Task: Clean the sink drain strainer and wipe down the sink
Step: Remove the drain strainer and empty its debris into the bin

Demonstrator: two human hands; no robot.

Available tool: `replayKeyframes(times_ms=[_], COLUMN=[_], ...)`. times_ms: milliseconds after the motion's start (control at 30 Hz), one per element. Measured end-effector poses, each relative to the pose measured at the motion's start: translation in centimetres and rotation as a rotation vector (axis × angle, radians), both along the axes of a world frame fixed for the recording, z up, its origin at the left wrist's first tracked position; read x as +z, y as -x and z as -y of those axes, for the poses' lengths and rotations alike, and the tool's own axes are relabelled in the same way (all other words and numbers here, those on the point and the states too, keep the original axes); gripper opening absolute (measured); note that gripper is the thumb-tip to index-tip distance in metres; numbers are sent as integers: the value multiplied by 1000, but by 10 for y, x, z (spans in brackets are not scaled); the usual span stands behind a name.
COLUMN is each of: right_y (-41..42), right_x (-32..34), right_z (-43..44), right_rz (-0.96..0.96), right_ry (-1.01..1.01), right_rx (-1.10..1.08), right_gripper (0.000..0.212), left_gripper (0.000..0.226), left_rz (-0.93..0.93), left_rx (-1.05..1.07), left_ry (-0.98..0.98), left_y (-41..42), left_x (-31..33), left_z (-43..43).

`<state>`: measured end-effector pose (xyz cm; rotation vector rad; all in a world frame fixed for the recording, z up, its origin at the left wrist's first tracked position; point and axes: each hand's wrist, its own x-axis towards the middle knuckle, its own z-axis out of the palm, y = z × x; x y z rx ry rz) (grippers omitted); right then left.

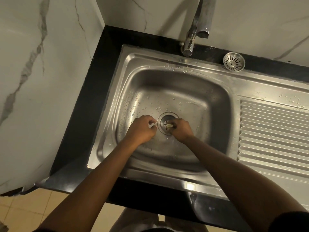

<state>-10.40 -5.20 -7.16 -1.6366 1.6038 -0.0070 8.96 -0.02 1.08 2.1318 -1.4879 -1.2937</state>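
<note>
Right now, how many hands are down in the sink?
2. The left hand sits just left of the drain; the right hand is over the drain, its fingers pinching a pale scrap.

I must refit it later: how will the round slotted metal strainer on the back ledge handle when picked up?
The round slotted metal strainer looks like thin pressed steel, so probably stiff and light. Droplets on the steel sink rim beside it suggest it may be wet and slippery. Its central knob likely offers the surest pinch.
</note>
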Motion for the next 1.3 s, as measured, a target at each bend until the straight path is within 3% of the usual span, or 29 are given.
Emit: replayKeyframes(times_ms=[200,400,900,1300], right_y=[14,20,21,-57], right_x=[45,111,195,191], right_z=[-6,-33,-122,-219], right_rz=[314,513,724,659], right_ry=[-60,-73,-165,-290], right_rx=[-394,-419,-67,278], right_gripper=[22,14,19,20], left_gripper=[33,32,18,19], left_rz=[-5,-18,-54,88], left_rx=[-31,-10,409,746], left_ry=[38,79,290,320], left_y=[0,3,32,1], left_x=[18,44,94,103], left_z=[-10,-39,-180,-327])
